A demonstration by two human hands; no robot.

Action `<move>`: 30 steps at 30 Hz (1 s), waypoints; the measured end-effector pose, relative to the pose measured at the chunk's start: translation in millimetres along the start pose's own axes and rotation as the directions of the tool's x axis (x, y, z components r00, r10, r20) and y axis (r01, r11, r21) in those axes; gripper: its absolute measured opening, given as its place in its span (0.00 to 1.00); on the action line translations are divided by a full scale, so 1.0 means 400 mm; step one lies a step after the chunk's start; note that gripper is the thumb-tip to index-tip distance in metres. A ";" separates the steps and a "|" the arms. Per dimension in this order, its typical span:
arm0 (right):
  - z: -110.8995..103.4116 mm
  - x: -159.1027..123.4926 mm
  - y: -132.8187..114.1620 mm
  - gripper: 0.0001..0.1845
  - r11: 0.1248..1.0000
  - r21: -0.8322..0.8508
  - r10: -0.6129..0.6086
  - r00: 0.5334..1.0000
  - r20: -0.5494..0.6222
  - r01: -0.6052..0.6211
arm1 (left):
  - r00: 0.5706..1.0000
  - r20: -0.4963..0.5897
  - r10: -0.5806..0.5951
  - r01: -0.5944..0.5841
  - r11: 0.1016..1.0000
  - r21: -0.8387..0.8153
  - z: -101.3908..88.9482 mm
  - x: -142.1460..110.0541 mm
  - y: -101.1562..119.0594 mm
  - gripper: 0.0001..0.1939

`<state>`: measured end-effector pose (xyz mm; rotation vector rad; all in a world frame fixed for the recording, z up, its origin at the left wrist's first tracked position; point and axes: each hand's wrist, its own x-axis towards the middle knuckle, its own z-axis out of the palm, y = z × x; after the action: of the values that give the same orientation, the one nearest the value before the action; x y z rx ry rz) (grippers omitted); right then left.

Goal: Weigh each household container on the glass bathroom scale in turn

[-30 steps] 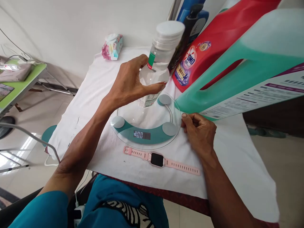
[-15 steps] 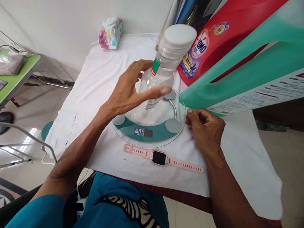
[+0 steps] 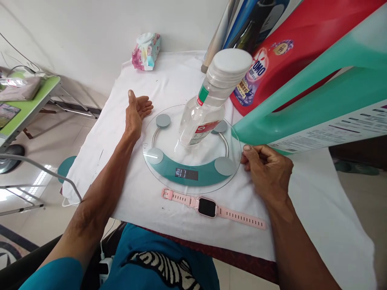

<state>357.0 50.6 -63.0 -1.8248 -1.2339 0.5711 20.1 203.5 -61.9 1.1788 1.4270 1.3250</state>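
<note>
Because the tall bottle (image 3: 208, 108) stands unheld on the glass scale (image 3: 173, 169), a knock from the open, empty left hand (image 3: 135, 116) or curled right hand (image 3: 268, 171), grip undetermined, could topple it.

Plain teal slv (image 3: 56, 274), teal garment (image 3: 121, 249) – blk/cream striped motif (image 3: 165, 264)

The round clear-glass bathroom scale (image 3: 187, 177) lies flat, its display in a teal band along the near side. On the scale, right of its centre, a transparent bottle (image 3: 203, 114) with red-and-green labels stands upright, white cap on.
</note>
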 end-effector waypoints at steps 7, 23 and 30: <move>0.001 0.000 0.007 0.22 1.000 -0.019 -0.001 1.000 0.003 0.001 | 0.982 0.189 0.001 0.001 1.000 -0.010 0.015 -0.019 0.010 0.40; 0.004 0.002 0.003 0.24 0.999 -0.045 -0.018 1.000 0.001 0.018 | 0.975 0.224 0.000 -0.015 0.998 0.068 0.029 -0.028 0.017 0.41; 0.005 0.003 0.011 0.20 0.998 -0.057 -0.017 1.000 -0.006 0.016 | 0.972 0.233 -0.008 -0.008 0.998 0.068 0.033 -0.027 0.012 0.40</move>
<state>358.3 51.9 -67.6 -1.8603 -1.2713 0.5250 35.8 195.9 -58.5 1.3324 1.3101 1.1038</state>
